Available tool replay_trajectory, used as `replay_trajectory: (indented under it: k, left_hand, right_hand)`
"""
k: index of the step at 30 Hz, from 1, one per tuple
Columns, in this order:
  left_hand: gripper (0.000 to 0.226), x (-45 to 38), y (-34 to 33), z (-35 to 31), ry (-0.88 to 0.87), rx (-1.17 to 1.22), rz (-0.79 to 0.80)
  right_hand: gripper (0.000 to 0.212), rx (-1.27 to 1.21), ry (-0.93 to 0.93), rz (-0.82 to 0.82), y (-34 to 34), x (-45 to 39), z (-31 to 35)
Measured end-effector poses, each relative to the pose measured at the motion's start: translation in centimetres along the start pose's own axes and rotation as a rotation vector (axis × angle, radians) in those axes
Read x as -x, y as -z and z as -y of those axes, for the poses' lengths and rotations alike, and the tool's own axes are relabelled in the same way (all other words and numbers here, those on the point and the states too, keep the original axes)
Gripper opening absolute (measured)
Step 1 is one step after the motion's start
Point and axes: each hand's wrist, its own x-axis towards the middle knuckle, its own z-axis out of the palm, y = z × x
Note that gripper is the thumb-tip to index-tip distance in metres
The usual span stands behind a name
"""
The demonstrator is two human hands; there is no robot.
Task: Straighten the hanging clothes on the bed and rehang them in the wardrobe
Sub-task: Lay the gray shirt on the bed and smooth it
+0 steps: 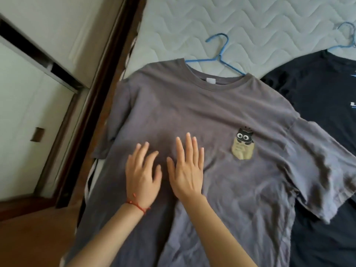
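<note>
both hands lie flat, side by side, fingers spread, on the chest of the grey t-shirt (192,112): left hand (143,173), right hand (187,170), neither grip closed. the shirt lies on the bed (250,26), its blue hanger (219,54) in the collar.

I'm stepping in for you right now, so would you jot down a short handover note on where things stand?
Left hand: open, flat on the grey T-shirt, red string at the wrist.
Right hand: open, flat on the shirt beside the left.
The grey T-shirt lies face up on the mattress, its blue hanger in the collar. Its chest looks smooth; the sleeve on the right and the lower part are creased.
A dark T-shirt on a second blue hanger lies to the right, untouched.
Left: finish smoothing, then hang both in the wardrobe.
</note>
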Motion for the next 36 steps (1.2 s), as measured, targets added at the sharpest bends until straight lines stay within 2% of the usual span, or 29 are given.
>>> replay_trajectory:
  k: [2,4,6,8,10,13,15,16,18,20,22,30,33,36]
  left_hand:
    - [0.036,-2.0,1.3,4.2,0.110,0.011,-0.084]
    - [0.039,-4.1,2.4,8.3,0.318,0.096,-0.134]
    - [0.042,-6.3,2.7,11.8,0.543,0.207,-0.120]
    - [0.044,-8.2,2.4,14.3,0.745,0.345,-0.006]
    - [0.046,-9.5,1.8,15.6,0.936,0.535,0.173]
    - [0.063,-10.6,1.6,16.2,1.151,0.691,0.348]
    - [0.057,-11.0,1.8,16.2,1.112,0.705,0.294]
    - [0.047,-11.0,2.0,15.8,1.035,0.670,0.239]
    - [0.031,-10.5,2.4,15.2,0.786,0.462,0.161]
    - [0.029,-9.7,2.5,14.7,0.560,0.247,0.082]
    - [0.027,-9.4,2.5,14.6,0.478,0.130,0.034]
    - [0.015,-9.1,2.4,13.8,0.326,-0.003,-0.019]
    - [0.018,-9.4,2.6,14.2,0.431,0.068,-0.090]
    - [0.025,-9.2,3.7,16.2,0.646,0.174,-0.270]
  right_hand:
    - [0.055,0.053,0.035,0.060,-1.9,0.2,1.1]
    - [0.053,0.126,0.045,0.088,-3.2,0.5,1.0]
    - [0.054,0.153,0.039,0.070,-3.9,0.5,0.6]
    - [0.056,0.151,0.036,0.058,-4.2,0.4,0.4]
    - [0.056,0.154,0.032,0.043,-4.4,0.3,0.4]
    - [0.056,0.161,0.028,0.019,-4.6,0.3,0.4]
    - [0.056,0.164,0.030,0.003,-4.7,0.2,0.4]
    - [0.057,0.168,0.030,-0.001,-4.8,0.2,0.4]
    - [0.057,0.176,0.029,-0.004,-4.9,0.2,0.3]
    - [0.057,0.181,0.030,-0.010,-5.0,0.2,0.3]
    - [0.057,0.192,0.029,-0.017,-5.0,0.2,0.3]
    - [0.057,0.204,0.030,-0.025,-5.2,0.2,0.3]
    - [0.057,0.207,0.028,-0.019,-5.1,0.2,0.4]
    - [0.058,0.205,0.030,-0.016,-5.0,0.2,0.4]
